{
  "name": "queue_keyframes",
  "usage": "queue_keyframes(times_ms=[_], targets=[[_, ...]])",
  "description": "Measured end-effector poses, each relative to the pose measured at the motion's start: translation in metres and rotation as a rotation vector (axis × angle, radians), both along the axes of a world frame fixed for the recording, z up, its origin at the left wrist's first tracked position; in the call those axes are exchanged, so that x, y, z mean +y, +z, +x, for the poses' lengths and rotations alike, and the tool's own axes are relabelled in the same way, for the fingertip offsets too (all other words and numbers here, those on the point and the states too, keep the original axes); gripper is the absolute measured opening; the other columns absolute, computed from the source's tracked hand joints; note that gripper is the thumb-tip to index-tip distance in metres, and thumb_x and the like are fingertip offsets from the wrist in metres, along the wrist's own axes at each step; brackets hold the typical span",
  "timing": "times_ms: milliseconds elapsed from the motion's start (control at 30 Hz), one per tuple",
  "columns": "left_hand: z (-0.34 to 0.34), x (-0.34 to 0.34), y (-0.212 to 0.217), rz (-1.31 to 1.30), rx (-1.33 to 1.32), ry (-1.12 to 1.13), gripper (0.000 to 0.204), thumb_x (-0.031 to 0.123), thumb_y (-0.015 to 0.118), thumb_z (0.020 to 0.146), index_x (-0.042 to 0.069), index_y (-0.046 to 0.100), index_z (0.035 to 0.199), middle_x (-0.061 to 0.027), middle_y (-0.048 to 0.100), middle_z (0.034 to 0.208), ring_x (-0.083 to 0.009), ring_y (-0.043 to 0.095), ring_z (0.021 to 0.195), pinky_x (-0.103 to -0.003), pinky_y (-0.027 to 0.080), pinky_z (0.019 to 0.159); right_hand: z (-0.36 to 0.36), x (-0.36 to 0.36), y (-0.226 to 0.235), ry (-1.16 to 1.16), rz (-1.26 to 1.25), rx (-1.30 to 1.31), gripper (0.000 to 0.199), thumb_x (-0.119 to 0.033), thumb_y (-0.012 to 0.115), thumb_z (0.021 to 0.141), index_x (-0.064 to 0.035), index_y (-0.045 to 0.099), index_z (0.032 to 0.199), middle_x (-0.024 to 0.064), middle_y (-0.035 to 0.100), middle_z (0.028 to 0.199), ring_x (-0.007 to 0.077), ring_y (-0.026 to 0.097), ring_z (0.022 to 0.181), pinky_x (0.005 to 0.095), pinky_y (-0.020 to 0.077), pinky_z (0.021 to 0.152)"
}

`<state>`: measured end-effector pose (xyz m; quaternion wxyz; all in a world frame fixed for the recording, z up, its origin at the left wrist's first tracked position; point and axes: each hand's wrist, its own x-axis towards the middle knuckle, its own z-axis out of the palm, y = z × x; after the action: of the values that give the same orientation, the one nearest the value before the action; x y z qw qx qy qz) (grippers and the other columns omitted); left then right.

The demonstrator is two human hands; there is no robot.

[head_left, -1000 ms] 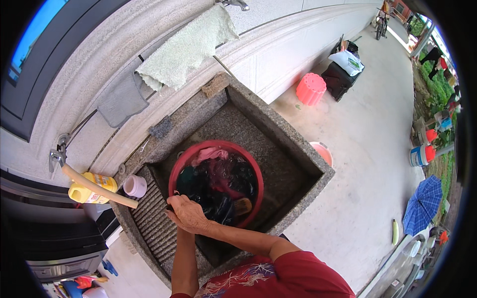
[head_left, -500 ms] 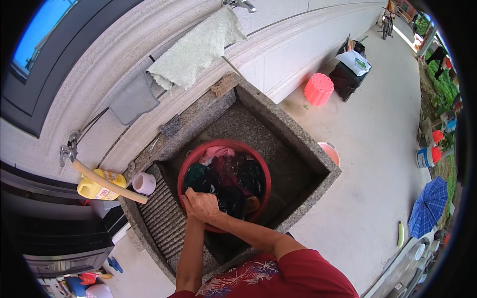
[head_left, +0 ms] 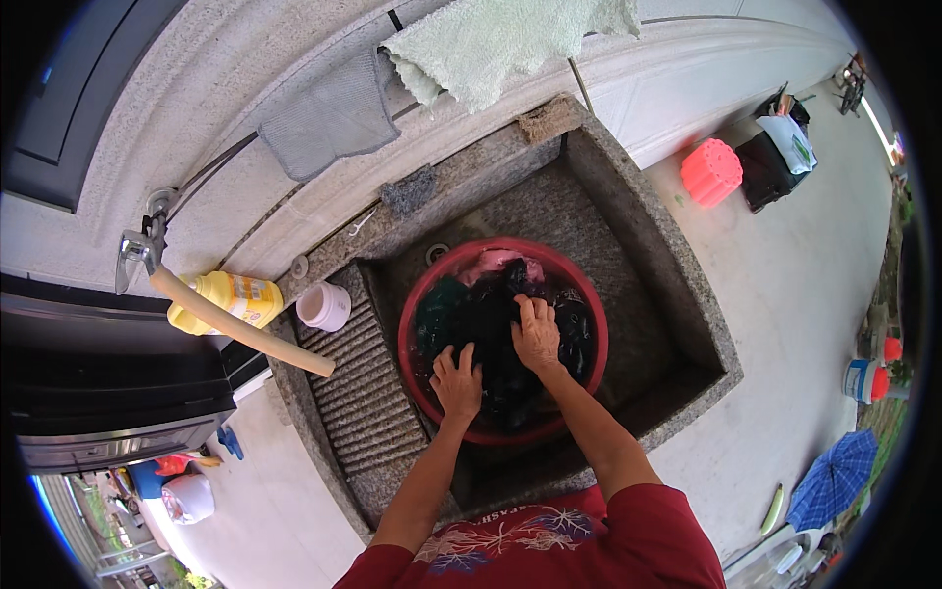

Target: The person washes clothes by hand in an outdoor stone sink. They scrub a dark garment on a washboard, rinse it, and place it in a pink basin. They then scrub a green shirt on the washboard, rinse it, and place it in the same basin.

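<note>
Two hands (head_left: 458,386), one red basin (head_left: 406,339), one sink (head_left: 653,236), one tap (head_left: 142,245), one hose (head_left: 240,330), one yellow jug (head_left: 240,294), two hanging cloths (head_left: 329,116), one umbrella (head_left: 834,479).

Dark cloth (head_left: 496,334) hides the bottom of the red basin (head_left: 406,339).

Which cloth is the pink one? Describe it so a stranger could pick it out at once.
Find the grey stone sink, then the round red basin inside it. Near the basin's far rim, beyond the left hand and the right hand, lies the pink cloth. Its pale colour sets it apart from the black cloth and dark green cloth beside it.
</note>
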<state>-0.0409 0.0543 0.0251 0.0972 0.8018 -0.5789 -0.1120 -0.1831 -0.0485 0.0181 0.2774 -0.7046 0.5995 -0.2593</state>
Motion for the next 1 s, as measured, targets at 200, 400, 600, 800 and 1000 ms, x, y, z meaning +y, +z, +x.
queue_keyframes(times_ms=[200,400,600,800,1000], targets=[[-0.002,-0.010,-0.031,0.258,-0.082,-0.153,0.045,0.024,0.064,0.084,0.016,0.048,0.125,-0.0116,0.052,0.118,-0.0327,0.046,0.114,-0.051,0.038,0.086,-0.002,0.004,-0.086,0.162,-0.072,0.128,0.043,-0.009,0.056,0.080,-0.0067,0.047,0.122,0.0193,0.054,0.108,0.0390,0.051,0.101,0.0477,0.0421,0.089],[0.039,-0.030,-0.017,0.243,0.045,-0.186,0.017,0.021,0.065,0.084,0.007,0.063,0.093,-0.0129,0.058,0.102,-0.0301,0.055,0.095,-0.042,0.045,0.078,0.002,-0.050,-0.061,0.398,0.348,0.192,0.040,-0.010,0.054,0.081,-0.0033,0.051,0.121,0.0212,0.061,0.103,0.0378,0.058,0.099,0.0420,0.0456,0.088],[0.054,-0.021,0.026,-0.348,1.362,0.410,0.031,0.028,0.061,0.089,0.006,0.056,0.111,-0.0060,0.054,0.111,-0.0208,0.054,0.102,-0.032,0.046,0.084,-0.041,-0.041,0.030,-0.269,0.769,-1.033,0.047,-0.016,0.057,0.086,-0.0027,0.046,0.130,0.0103,0.061,0.111,0.0220,0.060,0.099,0.0334,0.0481,0.084],[0.005,-0.040,0.081,-0.182,2.185,0.312,0.055,0.057,0.052,0.087,0.009,0.055,0.115,-0.0055,0.059,0.109,-0.0160,0.057,0.099,-0.029,0.046,0.086,0.048,0.050,0.113,0.068,0.313,-0.519,0.026,-0.027,0.056,0.090,-0.0023,0.053,0.100,0.0108,0.062,0.073,0.0272,0.064,0.070,0.0369,0.0466,0.059],[-0.003,-0.022,0.091,-0.132,1.925,0.653,0.049,0.052,0.055,0.088,0.008,0.059,0.106,-0.0036,0.061,0.099,-0.0131,0.058,0.091,-0.028,0.047,0.081,0.073,0.082,0.131,0.187,-0.437,-0.271,0.022,-0.027,0.068,0.078,-0.0111,0.053,0.075,0.0076,0.055,0.060,0.0250,0.057,0.055,0.0387,0.0461,0.048]])
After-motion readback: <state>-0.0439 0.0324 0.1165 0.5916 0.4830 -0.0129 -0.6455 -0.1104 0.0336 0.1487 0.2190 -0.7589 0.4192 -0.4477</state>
